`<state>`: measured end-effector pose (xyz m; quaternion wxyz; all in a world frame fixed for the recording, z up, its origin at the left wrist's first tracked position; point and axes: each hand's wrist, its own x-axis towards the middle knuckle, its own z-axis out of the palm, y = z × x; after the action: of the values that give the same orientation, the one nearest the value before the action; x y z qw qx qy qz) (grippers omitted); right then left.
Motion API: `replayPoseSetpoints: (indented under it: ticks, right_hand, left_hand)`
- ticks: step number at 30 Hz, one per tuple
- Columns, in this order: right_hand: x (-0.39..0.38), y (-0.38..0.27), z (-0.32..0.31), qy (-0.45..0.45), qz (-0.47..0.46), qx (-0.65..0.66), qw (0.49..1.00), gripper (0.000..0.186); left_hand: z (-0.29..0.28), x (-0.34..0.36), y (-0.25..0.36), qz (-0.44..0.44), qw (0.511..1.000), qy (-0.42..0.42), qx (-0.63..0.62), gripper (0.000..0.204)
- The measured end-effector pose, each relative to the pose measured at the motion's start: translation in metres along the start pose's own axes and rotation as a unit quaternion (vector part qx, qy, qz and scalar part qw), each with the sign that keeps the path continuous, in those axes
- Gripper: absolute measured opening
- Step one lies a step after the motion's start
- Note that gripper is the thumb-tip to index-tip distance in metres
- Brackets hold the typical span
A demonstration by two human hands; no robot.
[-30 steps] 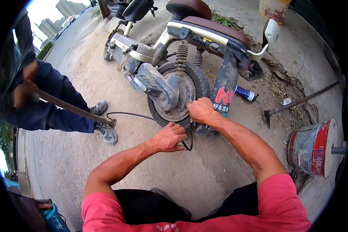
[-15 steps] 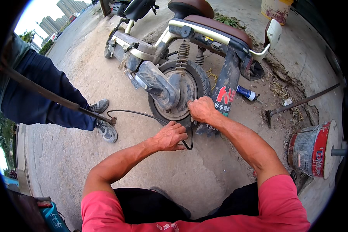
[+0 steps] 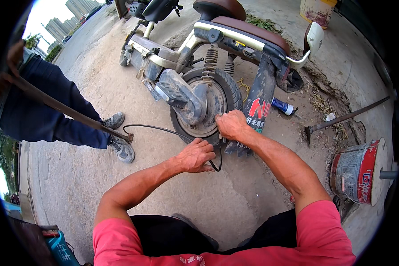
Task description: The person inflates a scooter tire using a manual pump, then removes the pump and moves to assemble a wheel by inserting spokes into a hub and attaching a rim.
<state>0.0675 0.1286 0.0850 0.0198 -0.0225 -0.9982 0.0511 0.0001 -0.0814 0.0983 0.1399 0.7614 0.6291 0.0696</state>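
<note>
A cream and dark scooter (image 3: 259, 37) stands ahead of me, its dusty rear wheel (image 3: 232, 93) facing me. My left hand (image 3: 195, 157) is closed at the lower edge of the tyre, gripping a black hose (image 3: 217, 168) that loops below it and runs leftward. My right hand (image 3: 230, 126) is closed against the wheel rim beside the mudguard (image 3: 261, 80); what its fingertips hold is hidden. The hose reaches toward the foot of a long metal rod (image 3: 64, 108), held at the upper left by another person (image 3: 48, 106) in dark trousers.
A blue tube (image 3: 280, 106) lies right of the mudguard. A second metal bar (image 3: 346, 116) slants across the broken pavement edge. A red and grey drum (image 3: 354, 173) lies at the right, a stained bucket (image 3: 314, 13) stands behind. A teal object (image 3: 60, 248) is at lower left.
The other person's hands and the rod's top have shifted toward the left edge and upward since a second ago. My own hands stay at the wheel and have barely moved.
</note>
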Motion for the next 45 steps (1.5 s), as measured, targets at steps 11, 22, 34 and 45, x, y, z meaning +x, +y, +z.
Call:
replayPoseSetpoints:
  ticks: [11,22,34,45]
  right_hand:
    - [0.0006,0.0021,0.0032,0.009,-0.001,0.003,1.0,0.017]
    - [0.0004,0.0023,0.0066,0.038,-0.016,0.001,0.999,0.015]
    - [0.0006,0.0013,0.0045,0.031,-0.009,0.003,0.999,0.015]
    - [-0.0002,0.002,0.0033,0.028,-0.013,0.009,0.999,0.015]
  left_hand:
    - [0.0005,0.0017,-0.0011,0.003,1.0,-0.001,0.001,0.041]
    - [0.0008,0.0014,-0.0001,-0.005,1.0,-0.012,0.001,0.042]
    - [0.0003,0.0011,0.0001,-0.004,1.0,-0.011,-0.002,0.041]
    - [0.0001,0.0009,0.0003,-0.003,1.0,-0.011,-0.002,0.041]
